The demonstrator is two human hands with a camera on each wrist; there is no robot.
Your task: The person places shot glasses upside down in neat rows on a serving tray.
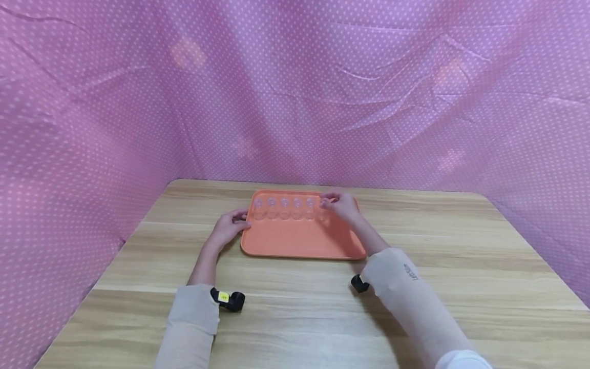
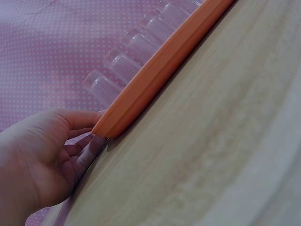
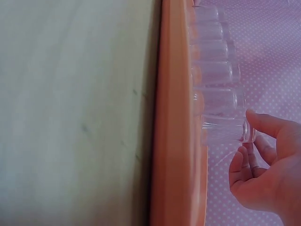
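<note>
An orange tray (image 1: pixel 295 241) lies on the table, with several clear cups (image 1: pixel 284 211) standing side by side in a row along its far part. At the row's right end, my right hand (image 1: pixel 343 206) pinches the upper end of the last clear cup (image 3: pixel 221 129) between thumb and fingers. That cup stands over the tray, in line with the others. My left hand (image 1: pixel 227 228) holds the tray's left edge; in the left wrist view its fingers (image 2: pixel 87 120) grip the rim from above and below, close to the nearest cup (image 2: pixel 104 88).
The wooden table (image 1: pixel 295 318) extends around the tray on all sides. Pink polka-dot cloth (image 1: pixel 295 102) hangs behind the table and along both sides. Each sleeved forearm carries a black wrist camera (image 1: pixel 234 301).
</note>
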